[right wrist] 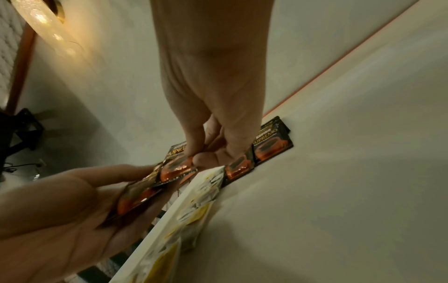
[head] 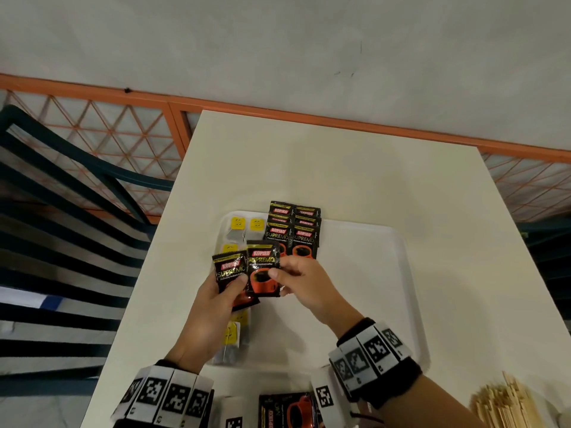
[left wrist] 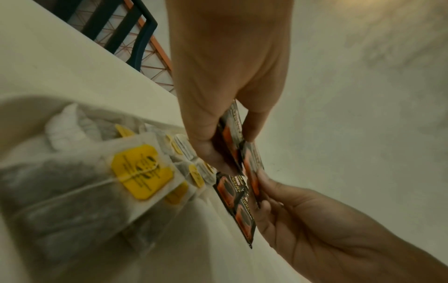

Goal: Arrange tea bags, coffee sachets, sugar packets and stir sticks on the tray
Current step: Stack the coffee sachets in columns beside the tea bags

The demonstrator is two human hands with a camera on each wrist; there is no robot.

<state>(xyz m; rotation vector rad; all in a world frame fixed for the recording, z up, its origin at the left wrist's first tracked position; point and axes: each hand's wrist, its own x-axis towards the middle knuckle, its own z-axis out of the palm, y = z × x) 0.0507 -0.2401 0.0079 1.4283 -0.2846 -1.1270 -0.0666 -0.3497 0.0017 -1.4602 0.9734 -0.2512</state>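
Tea bags (head: pixel 238 225) line the tray's (head: pixel 398 251) left edge, coffee sachets (head: pixel 293 230) its far edge. The left hand (head: pixel 213 291) grips spare sachets; the right hand (head: pixel 304 282) pinches one sachet (head: pixel 264 268). Stir sticks (head: pixel 506 403) wait off-tray; sugar unseen.

The head view is evenly and softly lit, with faint shadows; its straight lines bow at the edges, and the pale bundle of wooden stir sticks (head: pixel 506 403) at lower right is smeared by blur. Both wrist views are dimmer and warm-tinted. A glowing yellow lamp (right wrist: pixel 46 21) glares at upper left of the right wrist view. The yellow-tagged paper tea bags (left wrist: pixel 135 172) at left of the left wrist view are blurred.
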